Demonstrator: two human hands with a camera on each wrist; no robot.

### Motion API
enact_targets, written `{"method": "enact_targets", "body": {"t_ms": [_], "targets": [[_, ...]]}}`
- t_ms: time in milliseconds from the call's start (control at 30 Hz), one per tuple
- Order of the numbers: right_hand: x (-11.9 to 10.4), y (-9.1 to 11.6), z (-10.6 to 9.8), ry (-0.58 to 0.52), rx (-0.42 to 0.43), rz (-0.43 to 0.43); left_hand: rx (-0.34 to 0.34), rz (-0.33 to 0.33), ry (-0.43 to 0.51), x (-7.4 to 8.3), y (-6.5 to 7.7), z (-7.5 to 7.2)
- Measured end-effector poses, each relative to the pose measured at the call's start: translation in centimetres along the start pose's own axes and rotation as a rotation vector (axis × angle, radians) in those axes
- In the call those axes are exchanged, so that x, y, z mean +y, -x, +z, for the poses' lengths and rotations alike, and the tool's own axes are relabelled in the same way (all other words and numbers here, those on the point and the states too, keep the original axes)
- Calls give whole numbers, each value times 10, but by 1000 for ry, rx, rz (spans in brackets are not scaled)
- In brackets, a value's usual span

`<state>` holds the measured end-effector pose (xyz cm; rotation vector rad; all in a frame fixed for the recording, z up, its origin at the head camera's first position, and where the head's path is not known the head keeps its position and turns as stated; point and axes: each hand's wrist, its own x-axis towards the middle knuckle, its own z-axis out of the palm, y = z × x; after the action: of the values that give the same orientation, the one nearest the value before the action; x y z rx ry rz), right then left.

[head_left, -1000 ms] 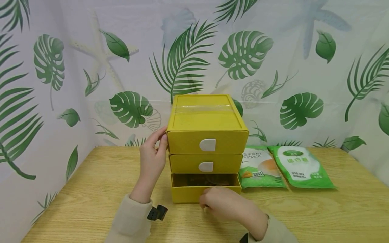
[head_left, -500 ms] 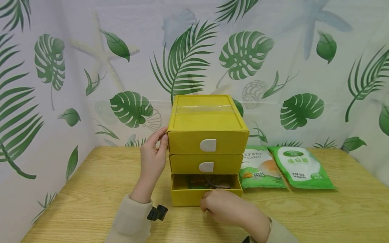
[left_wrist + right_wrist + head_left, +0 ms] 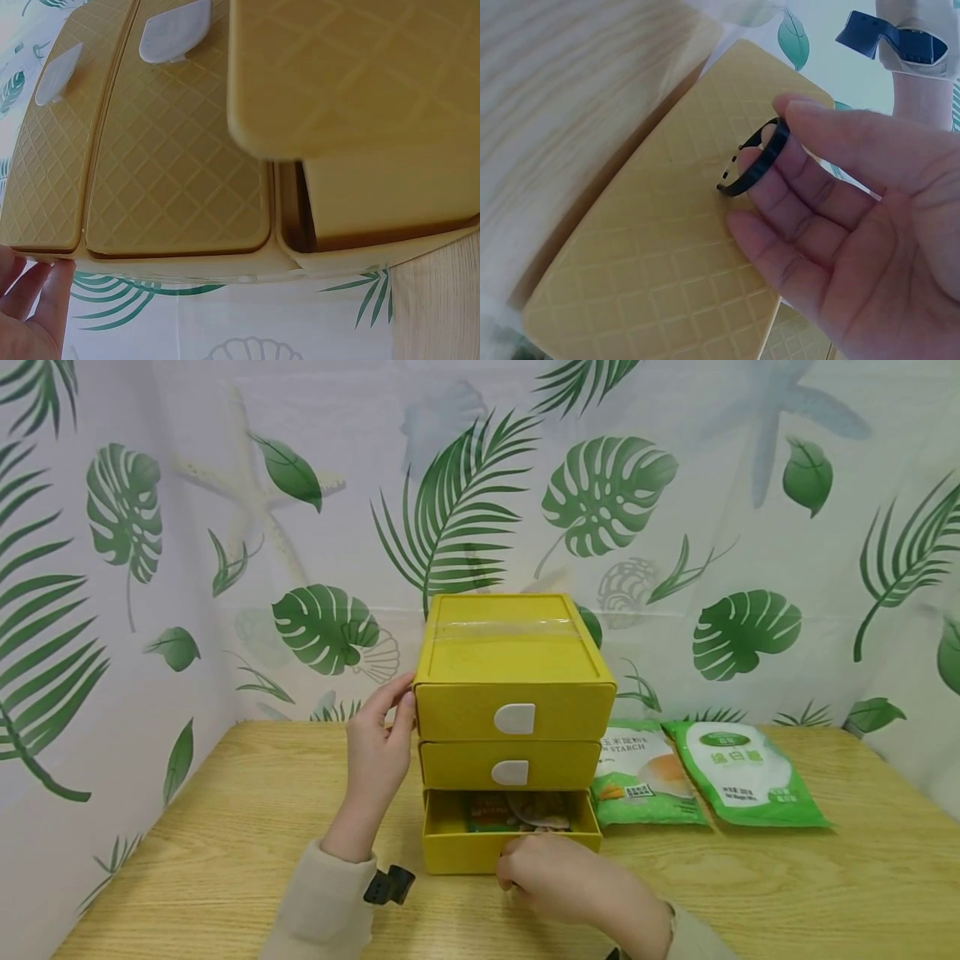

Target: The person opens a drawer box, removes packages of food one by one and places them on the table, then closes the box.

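Observation:
A yellow three-drawer box [image 3: 516, 652] stands on the table, its bottom drawer [image 3: 461, 854] pulled partly out. My right hand [image 3: 558, 877] is at that drawer's front. In the right wrist view its fingers hook through a black loop handle [image 3: 766, 166] with the thumb against it. Inside the drawer lies a dark printed package [image 3: 491, 812], partly hidden by the front panel. My left hand [image 3: 381, 739] rests against the upper left side of the box, fingertips at its edge; the left wrist view shows the fingers [image 3: 56, 300] fairly straight there.
Right of the box lie a green and white starch bag [image 3: 645, 777] and another green and white bag [image 3: 742, 772]. The upper drawers have white tabs [image 3: 513, 719]. A leaf-print curtain [image 3: 465, 485] hangs behind the wooden table [image 3: 750, 893].
The bottom drawer has slid further out toward me with my right hand on its handle, and more of the package inside shows. My left hand has stayed against the box.

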<state>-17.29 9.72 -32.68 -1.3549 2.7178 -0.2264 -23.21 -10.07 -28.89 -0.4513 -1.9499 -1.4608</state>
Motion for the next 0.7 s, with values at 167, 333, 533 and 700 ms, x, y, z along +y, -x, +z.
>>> {"method": "enact_targets", "body": {"t_ms": [167, 333, 533, 700], "targets": [[-2, 3, 0, 4, -3, -2, 2, 23, 2, 0, 0, 0], [-4, 9, 1, 0, -8, -14, 0, 46, 4, 1, 0, 0], [-10, 14, 1, 3, -37, -7, -3, 53, 5, 1, 0, 0], [-15, 16, 1, 44, -54, -17, -16, 46, 3, 2, 0, 0]]}}
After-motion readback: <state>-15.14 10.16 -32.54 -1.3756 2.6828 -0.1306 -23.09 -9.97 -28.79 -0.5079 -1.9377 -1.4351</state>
